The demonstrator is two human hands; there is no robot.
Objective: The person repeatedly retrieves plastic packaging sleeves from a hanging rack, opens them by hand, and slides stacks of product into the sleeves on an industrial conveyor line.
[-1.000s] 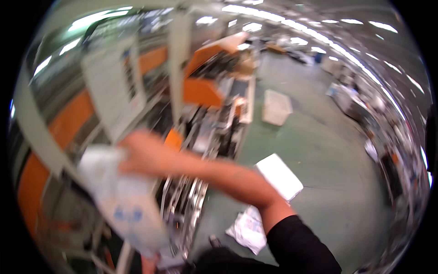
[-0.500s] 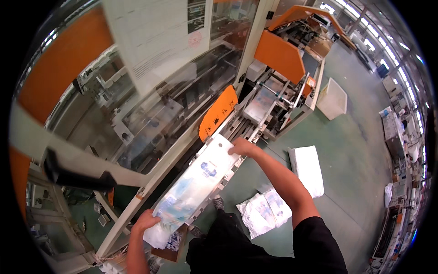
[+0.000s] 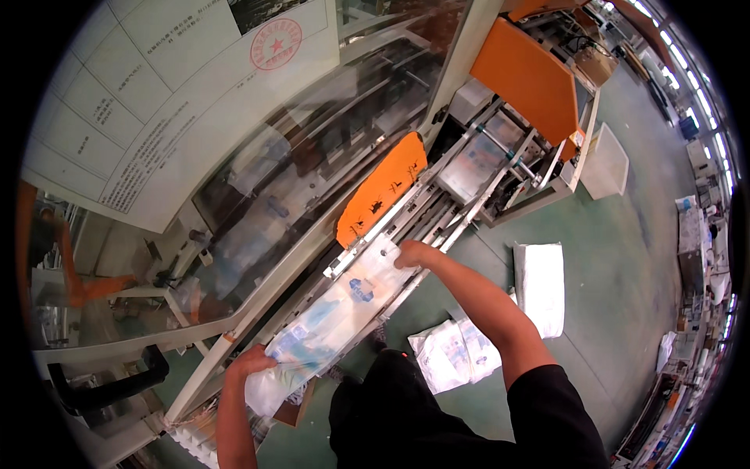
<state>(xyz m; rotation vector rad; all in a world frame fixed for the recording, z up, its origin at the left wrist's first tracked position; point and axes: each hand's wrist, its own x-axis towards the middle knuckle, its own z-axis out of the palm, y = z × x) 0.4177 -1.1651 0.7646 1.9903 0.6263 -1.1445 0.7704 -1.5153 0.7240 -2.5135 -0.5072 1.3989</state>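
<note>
A long clear plastic bag with blue and white print lies along the metal feed rails of a packing machine. My left hand grips the bag's near end at the lower left. My right hand presses on its far end, next to an orange guard plate. The bag stretches between my two hands along the rails.
Behind the rails stands a clear machine window with a white printed sheet stuck on it. A white sack and a crumpled printed bag lie on the green floor. A white bin stands beyond an orange machine cover.
One second ago I held the bag up at the left. It has since been laid along the rails, and my view has come closer to the machine.
</note>
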